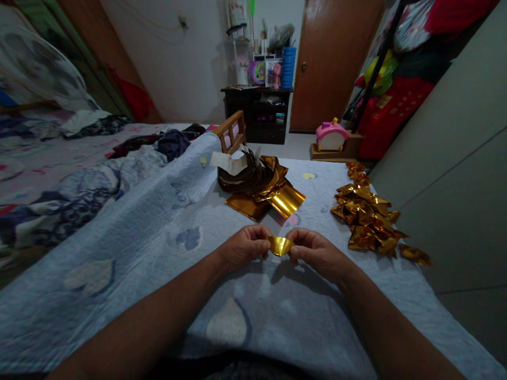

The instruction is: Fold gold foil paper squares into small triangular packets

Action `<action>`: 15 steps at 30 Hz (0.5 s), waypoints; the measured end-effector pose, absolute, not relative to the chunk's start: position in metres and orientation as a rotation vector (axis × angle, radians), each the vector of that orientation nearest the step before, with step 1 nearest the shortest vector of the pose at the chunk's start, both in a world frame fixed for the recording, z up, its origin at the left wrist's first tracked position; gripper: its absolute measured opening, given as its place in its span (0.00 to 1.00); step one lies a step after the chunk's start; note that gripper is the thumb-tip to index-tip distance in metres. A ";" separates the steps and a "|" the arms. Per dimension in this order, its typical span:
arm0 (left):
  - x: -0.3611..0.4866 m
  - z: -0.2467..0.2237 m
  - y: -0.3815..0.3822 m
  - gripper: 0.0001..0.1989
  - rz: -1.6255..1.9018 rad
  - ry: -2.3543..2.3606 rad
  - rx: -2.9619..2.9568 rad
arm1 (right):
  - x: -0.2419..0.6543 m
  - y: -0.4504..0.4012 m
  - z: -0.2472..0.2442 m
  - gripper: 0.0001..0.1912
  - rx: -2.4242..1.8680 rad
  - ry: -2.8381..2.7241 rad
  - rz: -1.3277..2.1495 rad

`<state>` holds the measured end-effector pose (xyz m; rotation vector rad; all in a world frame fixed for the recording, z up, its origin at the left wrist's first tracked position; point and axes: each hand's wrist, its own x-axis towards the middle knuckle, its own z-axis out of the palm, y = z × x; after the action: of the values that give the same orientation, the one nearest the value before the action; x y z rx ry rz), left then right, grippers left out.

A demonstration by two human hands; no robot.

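Between my two hands is a small folded piece of gold foil paper (280, 245), narrow at the bottom and wider at the top. My left hand (250, 244) pinches its left end between thumb and fingers. Its right end is pinched by my right hand (312, 250). Beyond the hands lies a loose stack of gold foil sheets (288, 199), some showing a pale or dark side. To the right sits a pile of folded gold foil pieces (366, 216), with one folded piece (415, 254) at its near edge.
All this rests on a blue quilted bedspread (190, 295) with heart shapes. Rumpled clothes (95, 174) lie on the left. A small wooden rail (233, 132) stands behind the sheets. A dark cabinet (257, 116), a door (332, 63) and a pink toy (331, 136) are farther back.
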<state>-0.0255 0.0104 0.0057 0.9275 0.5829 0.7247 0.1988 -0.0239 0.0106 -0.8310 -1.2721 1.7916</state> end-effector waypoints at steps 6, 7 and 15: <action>-0.025 0.004 0.011 0.23 0.711 0.601 0.937 | 0.198 -0.024 0.010 0.16 -0.819 -1.273 1.798; -0.026 0.004 0.011 0.23 0.711 0.604 0.941 | 0.198 -0.024 0.010 0.16 -0.820 -1.277 1.797; -0.027 0.002 0.011 0.22 0.707 0.601 0.971 | 0.199 -0.025 0.014 0.16 -0.840 -1.289 1.806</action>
<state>-0.0274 0.0109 0.0022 0.9713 0.6007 0.7069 0.1988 -0.0245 0.0135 -0.8404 -1.2893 1.8064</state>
